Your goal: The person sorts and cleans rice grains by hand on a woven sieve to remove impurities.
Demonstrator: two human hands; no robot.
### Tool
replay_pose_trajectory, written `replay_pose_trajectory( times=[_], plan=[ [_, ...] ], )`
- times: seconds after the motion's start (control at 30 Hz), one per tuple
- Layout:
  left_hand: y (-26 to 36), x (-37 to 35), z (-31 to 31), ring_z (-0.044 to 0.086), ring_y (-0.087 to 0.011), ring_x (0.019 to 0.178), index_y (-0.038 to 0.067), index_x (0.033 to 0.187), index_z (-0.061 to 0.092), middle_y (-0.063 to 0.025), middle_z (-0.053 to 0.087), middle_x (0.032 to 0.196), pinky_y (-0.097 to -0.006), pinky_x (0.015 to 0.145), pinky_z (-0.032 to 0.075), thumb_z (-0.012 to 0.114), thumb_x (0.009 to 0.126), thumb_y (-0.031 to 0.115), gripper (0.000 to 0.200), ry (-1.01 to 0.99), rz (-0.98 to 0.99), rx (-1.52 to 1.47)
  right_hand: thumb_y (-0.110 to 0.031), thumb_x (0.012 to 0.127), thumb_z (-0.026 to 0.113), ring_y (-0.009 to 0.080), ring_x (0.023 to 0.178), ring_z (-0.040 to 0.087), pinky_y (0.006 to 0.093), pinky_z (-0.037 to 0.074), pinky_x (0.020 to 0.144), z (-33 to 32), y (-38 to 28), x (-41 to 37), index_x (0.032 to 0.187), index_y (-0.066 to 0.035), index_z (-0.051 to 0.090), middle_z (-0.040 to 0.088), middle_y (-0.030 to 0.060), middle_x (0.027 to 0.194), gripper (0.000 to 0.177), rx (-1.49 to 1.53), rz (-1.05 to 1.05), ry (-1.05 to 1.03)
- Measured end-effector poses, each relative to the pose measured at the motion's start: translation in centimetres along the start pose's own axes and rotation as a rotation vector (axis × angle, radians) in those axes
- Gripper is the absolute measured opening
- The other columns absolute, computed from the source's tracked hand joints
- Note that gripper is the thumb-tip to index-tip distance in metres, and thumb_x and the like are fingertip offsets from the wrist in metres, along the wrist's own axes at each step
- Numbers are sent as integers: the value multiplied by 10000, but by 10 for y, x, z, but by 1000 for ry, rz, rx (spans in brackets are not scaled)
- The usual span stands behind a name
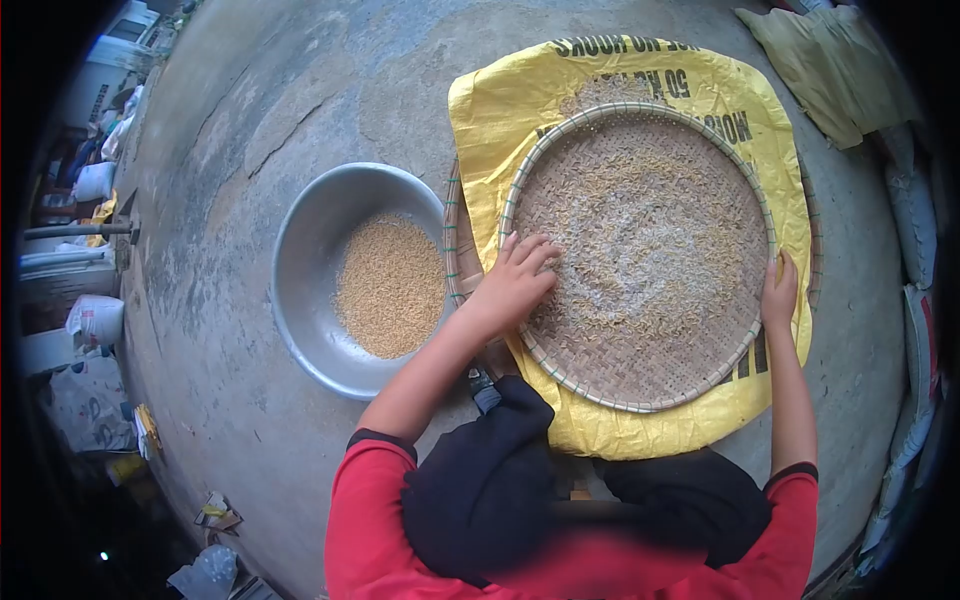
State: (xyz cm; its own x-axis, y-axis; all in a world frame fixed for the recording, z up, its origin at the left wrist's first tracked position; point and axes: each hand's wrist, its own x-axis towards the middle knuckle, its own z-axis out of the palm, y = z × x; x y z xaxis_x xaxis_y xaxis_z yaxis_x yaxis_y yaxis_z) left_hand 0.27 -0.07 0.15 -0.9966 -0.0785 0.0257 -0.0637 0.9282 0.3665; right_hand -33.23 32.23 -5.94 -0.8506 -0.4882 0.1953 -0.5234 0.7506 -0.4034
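Note:
A round woven bamboo winnowing tray (640,380) lies in front of me, holding a swirl of pale broken grain and yellowish husked grain (640,250). My left hand (518,278) rests over its left rim, fingers apart and slightly bent, fingertips at the inner edge near the grain. On the opposite side, my right hand (779,290) is closed around the right rim. Beneath the tray is a yellow printed sack (480,120), spread over another woven basket (466,262) whose edge shows at both sides. Some grain lies on the sack beyond the tray.
Left of the tray stands a wide metal basin (312,260) with golden unhusked-looking grain (392,290) in it. Filled sacks (910,220) line the right side of the concrete floor (220,300). Buckets (97,318) and clutter stand along the left.

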Motion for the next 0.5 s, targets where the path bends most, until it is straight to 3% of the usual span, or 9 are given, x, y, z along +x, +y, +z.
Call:
replay_pose_trajectory(
  times=[0.1, 0.17, 0.23, 0.27, 0.33, 0.37, 0.4, 0.5],
  plan=[
    [-2, -16, -27, 496, -279, 1054, 45, 812, 542, -100, 544, 1053, -365, 891, 409, 631, 717, 38, 130, 163, -107, -299, -275, 917, 428, 326, 1144, 442, 363, 332, 974, -4, 3, -1, 1215, 19, 448, 482, 195, 1214, 419, -22, -6, 3],
    [-5, -45, -52, 533, -293, 907, 41, 813, 519, -116, 563, 928, -340, 764, 442, 615, 736, 49, 124, 209, -438, -252, -277, 914, 426, 334, 1148, 437, 370, 329, 977, -4, 4, 0, 1210, 25, 448, 482, 201, 1212, 424, -18, -9, 3],
    [-24, -75, -60, 516, -289, 949, 63, 905, 543, -117, 552, 986, -366, 779, 425, 654, 725, 82, 213, 156, -740, -66, -279, 914, 427, 334, 1148, 437, 369, 328, 978, -4, 2, 0, 1202, 30, 455, 483, 203, 1210, 423, -3, 1, -5],
    [-25, -82, -63, 516, -289, 949, 63, 905, 543, -117, 552, 986, -366, 779, 425, 654, 725, 82, 213, 155, -741, -56, -279, 914, 427, 334, 1148, 437, 369, 328, 978, -3, 2, 0, 1202, 30, 455, 483, 203, 1210, 423, 7, 4, -6],
    [-25, -90, -67, 493, -294, 998, 86, 1004, 558, -114, 537, 1036, -397, 819, 400, 695, 690, 101, 343, 253, -946, 334, -282, 915, 427, 334, 1147, 439, 368, 327, 979, -2, 2, 0, 1194, 33, 460, 482, 204, 1211, 422, -7, -14, -2],
    [-26, -87, -68, 469, -296, 1041, 100, 1086, 542, -113, 520, 1068, -417, 858, 377, 725, 658, 120, 466, 266, -943, 279, -282, 915, 427, 334, 1147, 439, 368, 327, 979, -1, 2, 0, 1194, 33, 460, 482, 204, 1211, 422, -4, -7, 5],
    [-26, -82, -68, 469, -296, 1041, 100, 1086, 542, -113, 520, 1068, -417, 858, 377, 725, 658, 120, 466, 266, -934, 280, -284, 915, 427, 333, 1147, 439, 368, 327, 979, 0, 2, 0, 1194, 33, 461, 482, 203, 1210, 424, -6, -8, 8],
    [-11, -54, -53, 467, -307, 1059, 69, 1007, 580, -117, 524, 1087, -403, 912, 378, 719, 652, 93, 381, 323, -502, 24, -288, 916, 427, 333, 1148, 438, 367, 326, 980, -2, 2, 1, 1193, 34, 461, 482, 203, 1210, 426, -19, -11, 0]
  ],
)
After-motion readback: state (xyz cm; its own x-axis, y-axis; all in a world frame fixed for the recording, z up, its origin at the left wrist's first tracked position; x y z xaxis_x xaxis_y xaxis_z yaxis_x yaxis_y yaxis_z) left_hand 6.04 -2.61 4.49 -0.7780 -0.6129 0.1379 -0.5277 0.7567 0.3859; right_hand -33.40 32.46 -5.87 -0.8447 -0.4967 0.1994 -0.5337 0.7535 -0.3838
